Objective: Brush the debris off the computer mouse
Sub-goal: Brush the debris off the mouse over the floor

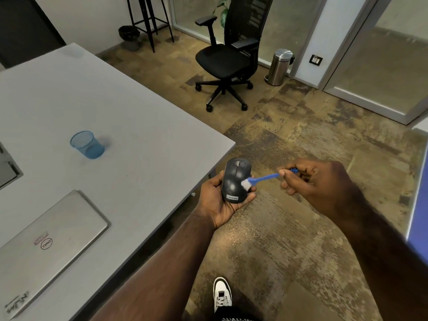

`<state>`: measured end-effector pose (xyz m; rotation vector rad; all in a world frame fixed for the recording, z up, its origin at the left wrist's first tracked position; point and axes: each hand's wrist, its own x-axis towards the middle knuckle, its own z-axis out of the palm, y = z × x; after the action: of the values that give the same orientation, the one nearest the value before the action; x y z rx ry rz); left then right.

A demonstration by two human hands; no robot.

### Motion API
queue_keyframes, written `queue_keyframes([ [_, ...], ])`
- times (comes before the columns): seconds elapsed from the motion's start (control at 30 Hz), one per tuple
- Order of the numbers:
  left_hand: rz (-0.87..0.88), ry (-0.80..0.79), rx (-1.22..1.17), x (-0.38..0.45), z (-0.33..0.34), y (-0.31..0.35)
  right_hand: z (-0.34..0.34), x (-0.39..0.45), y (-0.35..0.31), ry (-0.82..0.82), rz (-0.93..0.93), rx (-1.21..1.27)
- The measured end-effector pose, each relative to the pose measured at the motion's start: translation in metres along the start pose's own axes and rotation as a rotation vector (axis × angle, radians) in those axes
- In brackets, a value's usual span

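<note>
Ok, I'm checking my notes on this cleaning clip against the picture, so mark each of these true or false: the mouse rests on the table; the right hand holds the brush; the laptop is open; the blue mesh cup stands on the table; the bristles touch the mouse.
1. The mouse rests on the table. False: it lies in the left hand, held off the table's edge, above the floor.
2. The right hand holds the brush. True.
3. The laptop is open. False: its lid is shut and it lies flat on the table.
4. The blue mesh cup stands on the table. True.
5. The white bristles touch the mouse. True: they sit on its right rear side.
</note>
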<state>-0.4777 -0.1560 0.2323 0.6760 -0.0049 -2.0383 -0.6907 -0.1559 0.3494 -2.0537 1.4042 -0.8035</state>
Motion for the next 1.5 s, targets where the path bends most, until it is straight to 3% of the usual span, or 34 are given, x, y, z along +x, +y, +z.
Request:
queue_keyframes([
  [0.07, -0.008, -0.009, 0.008, 0.0, 0.0, 0.001, 0.0, 0.0, 0.0, 0.111, -0.017, -0.024],
  [0.13, -0.008, -0.007, 0.012, 0.0, -0.001, 0.002, 0.001, 0.001, -0.001, 0.119, -0.041, -0.031],
  [0.3, 0.011, 0.011, -0.018, 0.0, -0.001, 0.0, -0.003, 0.001, -0.003, -0.205, -0.051, 0.065],
  [0.37, 0.018, 0.011, -0.001, 0.0, -0.002, -0.001, -0.001, 0.0, -0.004, -0.254, -0.045, 0.087],
  [0.53, 0.011, 0.013, 0.044, 0.001, 0.001, -0.002, 0.009, 0.002, -0.002, 0.091, 0.011, -0.075],
  [0.6, 0.011, 0.016, 0.055, 0.002, 0.002, -0.001, 0.008, 0.003, -0.003, 0.146, -0.006, -0.056],
  [0.8, 0.039, 0.063, 0.063, 0.003, 0.001, -0.004, 0.01, -0.002, -0.005, -0.218, -0.018, 0.099],
  [1.03, 0.012, 0.073, 0.14, -0.001, 0.004, -0.004, 0.015, 0.005, 0.005, 0.186, 0.08, -0.047],
  [1.2, 0.014, 0.114, 0.186, -0.002, 0.003, -0.005, 0.014, 0.003, 0.006, -0.023, 0.012, 0.043],
  [1.37, 0.0, 0.136, 0.209, -0.003, 0.001, -0.005, 0.005, 0.009, 0.007, 0.044, -0.003, -0.004],
  [1.5, 0.008, 0.135, 0.231, -0.003, 0.003, -0.004, 0.006, 0.007, 0.003, -0.061, -0.016, -0.026],
])
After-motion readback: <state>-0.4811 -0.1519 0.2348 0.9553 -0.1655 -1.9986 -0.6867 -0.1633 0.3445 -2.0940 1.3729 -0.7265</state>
